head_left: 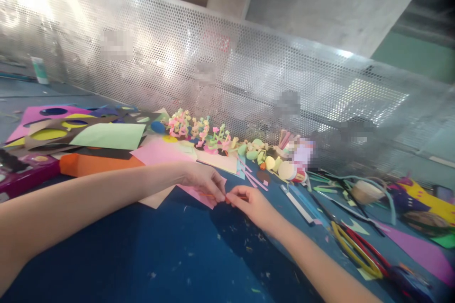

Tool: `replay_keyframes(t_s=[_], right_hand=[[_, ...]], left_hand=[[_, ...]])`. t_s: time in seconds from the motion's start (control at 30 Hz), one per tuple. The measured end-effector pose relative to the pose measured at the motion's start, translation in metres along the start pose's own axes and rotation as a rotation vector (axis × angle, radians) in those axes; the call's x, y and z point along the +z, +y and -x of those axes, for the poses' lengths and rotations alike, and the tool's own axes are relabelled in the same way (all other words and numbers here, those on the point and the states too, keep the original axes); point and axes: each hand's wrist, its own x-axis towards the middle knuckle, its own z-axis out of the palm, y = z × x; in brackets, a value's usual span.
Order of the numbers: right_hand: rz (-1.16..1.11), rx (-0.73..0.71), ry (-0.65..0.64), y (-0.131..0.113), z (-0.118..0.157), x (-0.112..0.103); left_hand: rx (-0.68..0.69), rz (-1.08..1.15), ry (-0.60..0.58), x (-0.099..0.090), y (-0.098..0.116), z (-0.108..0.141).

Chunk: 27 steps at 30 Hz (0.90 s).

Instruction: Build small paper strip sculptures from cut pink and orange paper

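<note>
My left hand (204, 181) and my right hand (255, 204) meet fingertip to fingertip above the blue table (177, 255). Both are closed in a pinch on a thin orange strip (206, 194), which passes between them; my fingers hide most of it. Beneath my left hand lies pink paper (202, 199), with a beige sheet (156, 199) beside it. Just beyond the hands are pale pink paper strips (253, 179) and a row of small pink, green and yellow paper shapes (213, 139).
Coloured paper sheets (110, 136) and an orange sheet (99, 165) spread out at left. On the right lie a utility knife (296, 204), yellow-handled scissors (355, 251), a tape roll (368, 191) and purple paper (419, 251). A perforated metal screen (159, 47) stands behind the table.
</note>
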Motion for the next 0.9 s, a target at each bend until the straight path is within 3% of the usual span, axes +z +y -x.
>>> replay_keyframes(t_s=[0.17, 0.7, 0.8, 0.9], right_hand=[[-0.051, 0.012, -0.006, -0.001, 0.000, 0.001], [-0.010, -0.001, 0.010, 0.004, -0.002, 0.001], [0.040, -0.002, 0.070, 0.002, -0.003, -0.006], [0.161, 0.005, 0.188, -0.001, 0.005, -0.028]], left_hand=[[-0.009, 0.085, -0.030, -0.001, 0.000, 0.000], [-0.006, 0.032, -0.022, 0.000, 0.003, 0.002], [-0.016, 0.034, -0.013, 0.000, 0.003, 0.001], [-0.020, 0.019, -0.032, 0.000, 0.004, 0.002]])
